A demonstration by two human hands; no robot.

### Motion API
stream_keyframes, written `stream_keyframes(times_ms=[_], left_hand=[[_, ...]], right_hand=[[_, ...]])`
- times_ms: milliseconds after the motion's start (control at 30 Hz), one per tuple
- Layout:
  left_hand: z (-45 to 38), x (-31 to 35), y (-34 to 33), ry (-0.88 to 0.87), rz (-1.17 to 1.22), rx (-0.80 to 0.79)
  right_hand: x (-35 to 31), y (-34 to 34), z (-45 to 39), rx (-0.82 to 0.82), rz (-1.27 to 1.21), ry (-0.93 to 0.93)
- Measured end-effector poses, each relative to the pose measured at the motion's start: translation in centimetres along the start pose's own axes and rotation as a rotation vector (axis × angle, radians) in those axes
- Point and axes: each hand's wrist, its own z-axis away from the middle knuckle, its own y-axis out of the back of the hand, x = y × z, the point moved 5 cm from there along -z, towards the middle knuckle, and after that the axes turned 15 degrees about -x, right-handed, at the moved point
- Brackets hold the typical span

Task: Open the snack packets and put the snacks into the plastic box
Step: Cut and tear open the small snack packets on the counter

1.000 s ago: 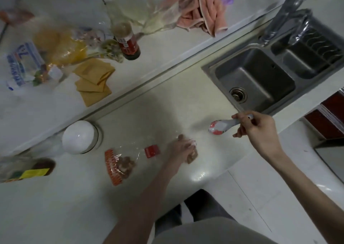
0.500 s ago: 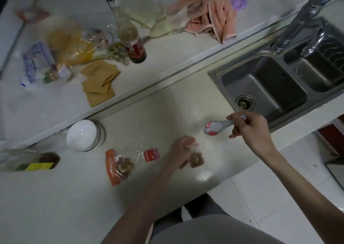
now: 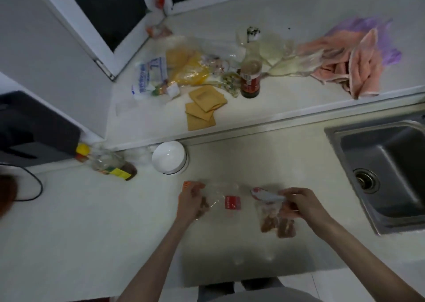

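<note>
A clear snack packet (image 3: 220,198) with an orange end and a red label lies on the pale counter near the front edge. My left hand (image 3: 192,201) grips its orange end, with brown snacks under the fingers. To the right sits a clear plastic container (image 3: 277,223) holding brown snack pieces. My right hand (image 3: 303,204) holds a white and red spoon (image 3: 264,194) by its handle, just above that container, and its fingers also touch the container's rim.
A white bowl (image 3: 169,157) stands behind the packet. A bottle with a yellow cap (image 3: 105,163) lies at the left. The steel sink (image 3: 386,170) is at the right. The raised ledge carries a sauce bottle (image 3: 250,76), yellow cloths (image 3: 203,107), bags and pink towels (image 3: 354,64).
My left hand left the container of snacks and moved left to grip the packet's orange end. My right hand brought the spoon down to the container. The view tilted up.
</note>
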Motion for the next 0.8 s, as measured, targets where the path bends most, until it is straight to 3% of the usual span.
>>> stream_keyframes(times_ms=[200,300,800], left_hand=[[-0.5,1.3,7.9,-0.170,-0.225,0.169],[-2.5,2.9,10.9,-0.197,-0.357,0.162],[-14.1,11.4,24.8,-0.014,-0.604,0.171]], right_hand=[[-0.2,-5.5,-0.4,-0.141,-0.275,-0.085],[-1.3,-7.6,-0.5,-0.168,-0.333,-0.079],[-8.4,-16.0,-2.9,-0.190,-0.074,0.001]])
